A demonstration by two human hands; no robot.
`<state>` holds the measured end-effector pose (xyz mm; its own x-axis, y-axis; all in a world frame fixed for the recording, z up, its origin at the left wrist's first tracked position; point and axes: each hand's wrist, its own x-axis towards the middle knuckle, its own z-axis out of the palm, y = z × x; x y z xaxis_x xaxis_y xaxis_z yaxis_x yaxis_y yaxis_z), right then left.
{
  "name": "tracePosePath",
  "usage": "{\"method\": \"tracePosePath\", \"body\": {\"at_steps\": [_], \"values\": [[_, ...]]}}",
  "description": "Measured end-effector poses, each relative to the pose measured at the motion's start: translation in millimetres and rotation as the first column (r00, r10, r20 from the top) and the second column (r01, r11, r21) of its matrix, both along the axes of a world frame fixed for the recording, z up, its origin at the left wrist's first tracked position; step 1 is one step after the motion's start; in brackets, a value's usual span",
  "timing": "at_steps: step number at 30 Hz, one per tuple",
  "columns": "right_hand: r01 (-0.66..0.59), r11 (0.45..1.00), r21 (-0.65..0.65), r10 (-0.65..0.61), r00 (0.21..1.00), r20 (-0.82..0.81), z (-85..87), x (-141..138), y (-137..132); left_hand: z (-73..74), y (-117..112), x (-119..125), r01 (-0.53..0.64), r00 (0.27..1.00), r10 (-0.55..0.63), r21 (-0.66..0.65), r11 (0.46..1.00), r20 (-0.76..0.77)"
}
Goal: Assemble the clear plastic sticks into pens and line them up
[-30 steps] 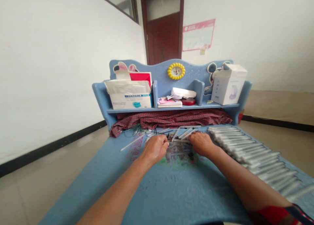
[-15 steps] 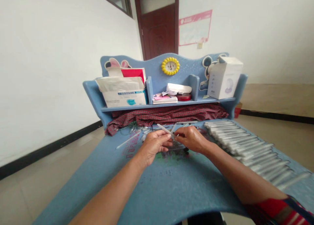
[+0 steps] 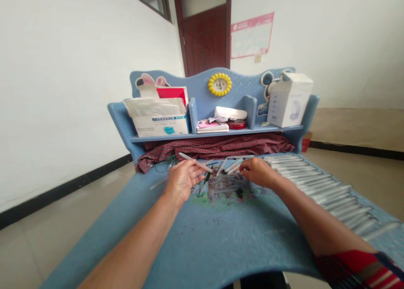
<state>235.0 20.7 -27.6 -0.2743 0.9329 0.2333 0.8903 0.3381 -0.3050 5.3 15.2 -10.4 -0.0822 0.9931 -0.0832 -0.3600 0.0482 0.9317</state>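
My left hand (image 3: 184, 177) grips a whitish, half-clear pen barrel (image 3: 192, 160) between thumb and fingers, raised over the blue desk (image 3: 202, 242). The barrel slants, its right end lower. To the right, my right hand (image 3: 257, 171) has its fingertips pinched together at the edge of a loose heap of pen parts (image 3: 221, 166). Whatever is in that pinch, if anything, is hidden. Small black pieces (image 3: 240, 193) lie between the hands. A long row of clear pens (image 3: 318, 188) lies side by side beyond my right forearm.
At the desk's back stands a blue shelf (image 3: 192, 114) with a mask box (image 3: 162, 125), papers, a red round tin (image 3: 236, 124) and a white carton (image 3: 290, 102). A checked cloth (image 3: 217, 146) is bunched beneath it. A yellow clock (image 3: 219, 84) hangs on the shelf's back.
My hands have moved apart from where they met at the pen barrel. The left has drawn left with the barrel; the right has let go of it and shifted right to the loose parts.
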Motion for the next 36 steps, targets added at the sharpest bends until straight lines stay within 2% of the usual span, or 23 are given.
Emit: {"method": "tracePosePath", "body": {"at_steps": [4,7,12,16,19,21,24,26,28,33,34,36], "values": [[0.156,0.988,0.008,-0.152,0.953,0.262,-5.1,-2,1,0.7,3,-5,-0.053,0.999,0.053,-0.006,0.999,-0.002],[0.146,0.989,0.013,-0.141,0.922,0.36,-8.6,-11,0,-0.5,4,-4,-0.063,0.998,0.063,-0.005,0.998,-0.01],[0.104,0.994,0.032,-0.107,0.903,0.415,-16.4,-28,2,-0.6,2,-2,-0.041,0.999,0.041,0.0,0.999,-0.027],[0.094,0.995,0.039,-0.102,0.894,0.437,-19.9,-31,3,4.2,3,-7,-0.045,0.998,0.046,0.024,0.999,-0.034],[0.081,0.996,0.046,-0.093,0.888,0.45,-20.9,-31,1,5.1,6,-17,-0.067,0.977,0.079,0.065,0.996,-0.197],[0.078,0.996,0.049,-0.091,0.886,0.455,-21.6,-32,-1,2.3,8,-23,-0.089,0.909,0.116,0.084,0.992,-0.401],[0.064,0.996,0.058,-0.083,0.888,0.452,-22.1,-35,-3,-5.3,11,-28,-0.045,0.712,0.079,0.066,0.997,-0.697],[0.04,0.996,0.075,-0.07,0.892,0.448,-21.4,-37,-6,-10.1,12,-27,0.013,0.568,0.041,0.058,0.998,-0.822],[0.016,0.995,0.096,-0.057,0.893,0.446,-20.0,-39,-9,-13.2,12,-24,0.047,0.467,0.052,0.084,0.995,-0.883],[-0.036,0.991,0.126,-0.02,0.909,0.417,-16.8,-46,-16,-17.1,7,-14,0.161,0.295,0.131,0.184,0.97,-0.947],[-0.045,0.991,0.128,-0.012,0.912,0.411,-16.5,-47,-18,-17.7,6,-13,0.176,0.287,0.138,0.193,0.965,-0.948],[-0.06,0.989,0.133,0.001,0.914,0.406,-16.0,-49,-19,-18.6,4,-10,0.18,0.327,0.116,0.182,0.967,-0.938]]}}
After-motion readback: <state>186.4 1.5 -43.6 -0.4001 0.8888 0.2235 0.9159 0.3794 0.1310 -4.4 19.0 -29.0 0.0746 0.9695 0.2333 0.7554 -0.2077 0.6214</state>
